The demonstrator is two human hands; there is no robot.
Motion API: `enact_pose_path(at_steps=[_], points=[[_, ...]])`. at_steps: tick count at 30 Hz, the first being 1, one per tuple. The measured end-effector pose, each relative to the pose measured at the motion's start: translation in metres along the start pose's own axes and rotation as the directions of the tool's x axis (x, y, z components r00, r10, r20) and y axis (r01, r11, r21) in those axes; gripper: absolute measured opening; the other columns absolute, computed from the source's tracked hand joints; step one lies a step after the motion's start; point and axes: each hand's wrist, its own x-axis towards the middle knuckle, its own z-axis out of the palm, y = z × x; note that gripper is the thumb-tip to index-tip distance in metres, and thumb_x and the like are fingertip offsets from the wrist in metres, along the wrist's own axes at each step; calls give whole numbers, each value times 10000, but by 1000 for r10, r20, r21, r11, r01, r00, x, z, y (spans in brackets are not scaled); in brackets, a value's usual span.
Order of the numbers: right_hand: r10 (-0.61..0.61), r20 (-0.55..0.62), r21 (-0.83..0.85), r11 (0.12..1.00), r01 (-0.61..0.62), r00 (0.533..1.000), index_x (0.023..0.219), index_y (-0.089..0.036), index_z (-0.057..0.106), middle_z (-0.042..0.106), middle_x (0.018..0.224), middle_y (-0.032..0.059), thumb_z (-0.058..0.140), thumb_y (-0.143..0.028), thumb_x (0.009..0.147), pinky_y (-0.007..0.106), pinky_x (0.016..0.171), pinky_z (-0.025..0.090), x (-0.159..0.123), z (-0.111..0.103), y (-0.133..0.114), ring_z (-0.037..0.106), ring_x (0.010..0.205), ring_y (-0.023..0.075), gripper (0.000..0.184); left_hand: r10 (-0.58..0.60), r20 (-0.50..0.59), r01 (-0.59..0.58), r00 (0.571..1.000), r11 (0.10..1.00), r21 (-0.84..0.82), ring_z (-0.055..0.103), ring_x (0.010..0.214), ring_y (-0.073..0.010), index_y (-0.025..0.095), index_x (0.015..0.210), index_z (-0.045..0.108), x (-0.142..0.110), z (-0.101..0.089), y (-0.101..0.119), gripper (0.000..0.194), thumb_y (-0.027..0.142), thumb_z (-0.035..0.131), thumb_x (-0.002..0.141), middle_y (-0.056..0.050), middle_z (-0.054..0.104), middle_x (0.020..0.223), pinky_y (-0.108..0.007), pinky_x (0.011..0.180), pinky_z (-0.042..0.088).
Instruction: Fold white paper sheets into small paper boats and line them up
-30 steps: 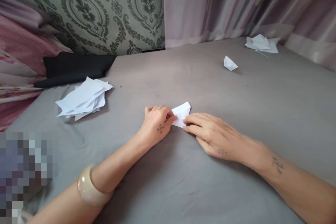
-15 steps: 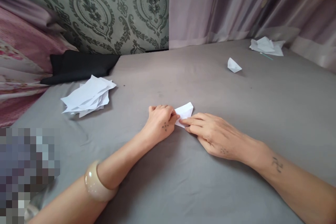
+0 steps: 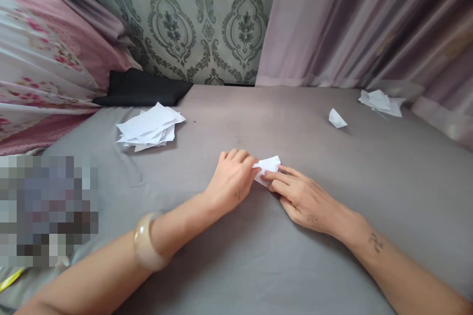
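Observation:
A small folded piece of white paper lies on the grey sheet between my two hands. My left hand is closed, its thumb and fingertips pinching the paper's left end. From the right, my right hand holds the same paper, its fingertips pressed on the right part and lower edge. Fingers cover part of the paper, so its folds are only partly visible. A stack of loose white paper sheets lies beyond my left hand.
A folded white paper piece stands at the right. Behind it are more white papers with a thin stick. Black cloth lies at the back left by a floral curtain. Patterned wall and mauve curtains border the back.
My view has tilted up and turned left. The left hand's knuckles have rolled upward at the paper's left end, while the right fingers have spread a little over the right side.

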Motion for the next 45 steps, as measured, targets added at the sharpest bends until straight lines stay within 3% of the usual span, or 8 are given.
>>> enact_pose_path(at_steps=[6, 11, 17, 21, 28, 32, 39, 45], points=[[-18, -17, 34, 999, 19, 1000, 1066, -184, 576, 614, 1220, 90, 422, -7, 798, 477, 1093, 356, -1, 3, 3, 550, 1173, 201, 357, 160, -10, -158, 987, 979, 127, 359, 1331, -357, -26, 1330, 411, -50, 15, 46, 754, 584, 230, 927, -268, 422, 1396, -465, 1063, 297], [-27, -29, 35, 999, 28, 999, 1066, -188, 562, 618, 1223, 81, 417, 8, 782, 461, 1089, 366, -2, 4, 4, 556, 1171, 194, 374, 146, 6, -145, 989, 976, 163, 331, 1348, -356, -59, 1335, 415, -54, 26, 48, 815, 607, 197, 919, -276, 414, 1391, -444, 1124, 244], [-16, -16, 41, 999, 16, 1000, 949, -179, 571, 621, 1208, 77, 436, 12, 778, 426, 1090, 365, -1, 4, 3, 558, 1155, 185, 290, 104, -22, -94, 994, 957, 275, 430, 1275, -392, -97, 1265, 478, -46, 25, 41, 762, 546, 234, 937, -318, 472, 1320, -481, 1078, 306], [-7, -35, 23, 1000, 8, 999, 1004, -175, 564, 614, 1219, 90, 426, 1, 799, 416, 1079, 378, -2, 6, -1, 542, 1174, 196, 303, 65, -67, -46, 996, 964, 262, 529, 1194, -336, -23, 1190, 563, -31, 20, 22, 521, 365, 294, 969, -254, 568, 1257, -452, 1039, 359], [115, -95, 28, 993, -113, 989, 916, -171, 583, 624, 1179, 104, 428, -6, 798, 390, 981, 446, -3, 10, -11, 550, 1142, 228, 256, -173, -63, 164, 983, 977, -137, 564, 934, -247, 152, 1019, 631, 4, 10, -21, 276, 354, 599, 834, -102, 615, 1013, -371, 825, 473], [195, -175, 126, 977, -174, 965, 813, -201, 598, 684, 987, 37, 517, -140, 867, 352, 854, 462, 5, 14, -4, 619, 920, 181, 115, -266, 11, 258, 964, 921, -292, 532, 932, -233, 173, 940, 651, 6, 9, -21, 208, 322, 640, 795, -83, 583, 973, -366, 828, 452], [254, -107, 202, 952, -229, 961, 764, -218, 568, 629, 748, -21, 599, -159, 834, 298, 717, 415, 25, 11, 10, 548, 740, 148, 97, -293, 22, 284, 956, 902, -326, 523, 856, -214, 184, 890, 638, 3, 6, -18, 131, 263, 622, 787, -48, 571, 861, -355, 779, 439], [384, -115, 203, 912, -356, 916, 986, -246, 556, 603, 1038, 28, 644, -235, 791, 357, 837, 437, 25, 13, 13, 529, 955, 202, 215, -351, -17, 331, 936, 897, -291, 521, 876, -231, 170, 876, 606, -4, 8, -21, 214, 352, 648, 771, -68, 572, 896, -365, 780, 438]])
